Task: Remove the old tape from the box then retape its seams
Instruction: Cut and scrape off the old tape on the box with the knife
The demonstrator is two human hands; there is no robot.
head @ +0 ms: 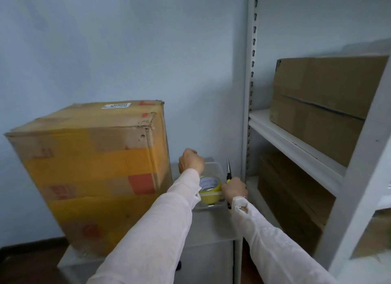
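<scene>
A big cardboard box (91,169), wrapped in bands of old yellow tape with red marks, stands on a low grey cabinet (211,226). To its right a clear plastic tub (219,170) holds a yellow tape roll (209,188). My left hand (191,161) hovers over the tub's far left corner with its fingers curled under; I see nothing in it. At the tub's right side my right hand (234,187) grips a yellow utility knife (228,171), blade pointing up.
A grey metal shelf rack (251,93) stands close on the right. It carries a brown carton (325,105) on the upper shelf and flat cardboard (292,199) below. A pale blue wall is behind; dark floor shows at lower left.
</scene>
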